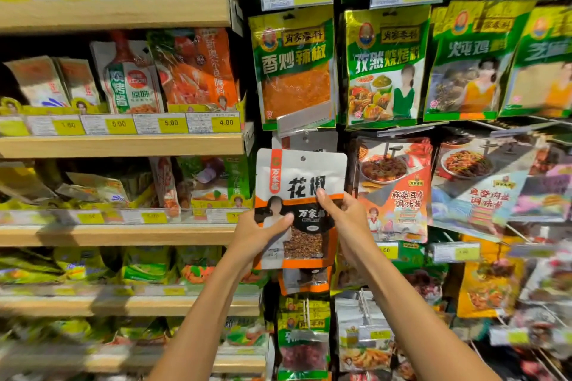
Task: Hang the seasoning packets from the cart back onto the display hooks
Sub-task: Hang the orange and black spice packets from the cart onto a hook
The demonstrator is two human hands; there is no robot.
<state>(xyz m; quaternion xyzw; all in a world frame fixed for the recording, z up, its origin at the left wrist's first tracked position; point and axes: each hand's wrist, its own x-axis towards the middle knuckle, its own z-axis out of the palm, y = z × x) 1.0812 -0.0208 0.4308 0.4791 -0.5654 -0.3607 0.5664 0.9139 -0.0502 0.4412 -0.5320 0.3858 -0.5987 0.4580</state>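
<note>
Store display behind; both hands (260, 233) (345, 215) gripping peppercorn packet (301, 182), peppercorns inside.

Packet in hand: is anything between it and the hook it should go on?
Nothing visible. The left hand and right hand hold the packet just in front of a matching packet already hanging; a tag holder sits just above. The hook itself is hidden.
</note>
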